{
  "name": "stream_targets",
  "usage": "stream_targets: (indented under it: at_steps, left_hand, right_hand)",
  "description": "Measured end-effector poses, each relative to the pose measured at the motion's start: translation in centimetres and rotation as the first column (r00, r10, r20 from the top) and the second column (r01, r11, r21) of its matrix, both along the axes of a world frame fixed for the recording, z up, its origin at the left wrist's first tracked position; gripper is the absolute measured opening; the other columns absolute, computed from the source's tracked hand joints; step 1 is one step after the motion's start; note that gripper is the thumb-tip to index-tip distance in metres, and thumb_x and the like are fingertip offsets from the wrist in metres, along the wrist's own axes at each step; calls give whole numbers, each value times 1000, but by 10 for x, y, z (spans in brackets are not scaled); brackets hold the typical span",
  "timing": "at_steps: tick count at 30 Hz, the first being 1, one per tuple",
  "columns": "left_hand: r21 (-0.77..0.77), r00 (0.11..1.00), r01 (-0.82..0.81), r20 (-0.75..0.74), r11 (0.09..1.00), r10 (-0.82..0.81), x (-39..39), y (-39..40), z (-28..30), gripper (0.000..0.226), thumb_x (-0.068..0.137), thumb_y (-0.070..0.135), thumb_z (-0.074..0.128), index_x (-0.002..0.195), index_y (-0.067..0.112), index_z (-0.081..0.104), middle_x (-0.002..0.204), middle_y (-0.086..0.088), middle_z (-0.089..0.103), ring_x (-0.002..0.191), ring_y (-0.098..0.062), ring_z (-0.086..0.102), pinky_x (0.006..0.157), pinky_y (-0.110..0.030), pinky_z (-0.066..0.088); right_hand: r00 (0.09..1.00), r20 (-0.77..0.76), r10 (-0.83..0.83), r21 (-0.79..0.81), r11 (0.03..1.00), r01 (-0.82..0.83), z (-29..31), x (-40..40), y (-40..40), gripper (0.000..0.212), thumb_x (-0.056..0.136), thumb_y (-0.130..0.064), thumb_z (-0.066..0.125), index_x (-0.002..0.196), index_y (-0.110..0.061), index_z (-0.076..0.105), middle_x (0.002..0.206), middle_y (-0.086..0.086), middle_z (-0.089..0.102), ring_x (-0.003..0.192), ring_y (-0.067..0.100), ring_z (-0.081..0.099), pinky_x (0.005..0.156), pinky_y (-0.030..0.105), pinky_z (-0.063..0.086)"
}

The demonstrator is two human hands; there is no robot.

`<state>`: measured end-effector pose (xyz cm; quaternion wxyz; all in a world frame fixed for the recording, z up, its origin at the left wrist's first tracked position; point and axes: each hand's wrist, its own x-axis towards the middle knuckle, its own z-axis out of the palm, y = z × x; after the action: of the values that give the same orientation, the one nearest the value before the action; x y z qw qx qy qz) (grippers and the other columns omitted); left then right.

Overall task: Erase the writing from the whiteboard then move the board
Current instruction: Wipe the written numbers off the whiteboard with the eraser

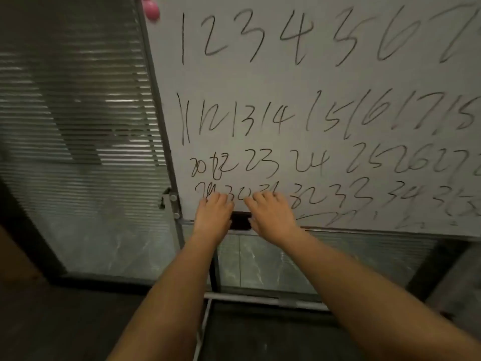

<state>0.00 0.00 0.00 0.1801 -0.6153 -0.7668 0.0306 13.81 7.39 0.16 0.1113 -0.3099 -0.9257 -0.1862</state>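
A white whiteboard [312, 79] on a metal stand fills the upper right, covered with several rows of handwritten black numbers. A dark rectangular object [240, 221], likely an eraser, lies on the tray at the board's lower edge. My left hand [213, 213] reaches to its left side, fingers spread against the board's bottom. My right hand [270, 214] lies just right of it, fingers extended and touching the board. Neither hand visibly grips the dark object; part of it is hidden between them.
A glass wall with horizontal blinds [78, 113] stands behind and left of the board. A pink magnet [151, 8] sticks at the board's top left corner. The stand's metal leg [260, 299] and base bar run below, over a dark floor.
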Motion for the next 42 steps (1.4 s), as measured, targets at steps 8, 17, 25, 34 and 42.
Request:
stream_targets:
  at_steps: [8, 17, 25, 34, 42]
  left_hand:
    - [-8, 990, 116, 84, 993, -115, -45, 50, -72, 46, 97, 23, 48, 141, 17, 34, 149, -4, 29, 136, -23, 28, 105, -37, 29]
    - [1, 981, 72, 179, 997, -71, -55, 62, -92, 48, 78, 14, 71, 122, 14, 52, 125, -5, 50, 117, -22, 49, 91, -36, 42]
    - [-28, 988, 99, 123, 995, -95, -65, 51, -78, 37, 95, 11, 46, 131, 16, 39, 137, -6, 37, 126, -24, 36, 97, -37, 34]
    - [-66, 966, 149, 224, 987, -131, -91, 16, -8, 38, 96, 16, 46, 134, 17, 42, 136, -2, 48, 125, -18, 41, 87, -33, 42]
    - [101, 996, 92, 2, 991, -93, -90, -4, 86, 38, 95, 21, 46, 133, 18, 44, 133, -1, 49, 125, -20, 40, 81, -35, 44]
  right_hand:
    - [998, -65, 5, 35, 999, -3, -79, -52, 39, 49, 52, -34, 87, 93, -15, 68, 86, 5, 63, 74, 24, 61, 64, 34, 50]
    - [990, -141, -30, -8, 1000, 29, -107, -81, 48, 48, 46, -18, 87, 90, -12, 69, 84, 6, 63, 72, 24, 61, 61, 31, 50]
    - [996, -81, 23, 17, 1000, -22, -92, -80, 41, 48, 34, -13, 88, 76, -13, 66, 73, 6, 57, 63, 24, 55, 56, 31, 46]
    - [952, -206, 228, -37, 970, -240, -37, -95, 9, 67, 47, -27, 88, 95, -18, 44, 68, -2, 60, 49, 13, 57, 44, 20, 44]
    - [953, -243, 182, -74, 976, -205, 64, -105, -6, 36, 95, -27, 49, 127, -10, 44, 116, 10, 58, 95, 30, 61, 71, 35, 42]
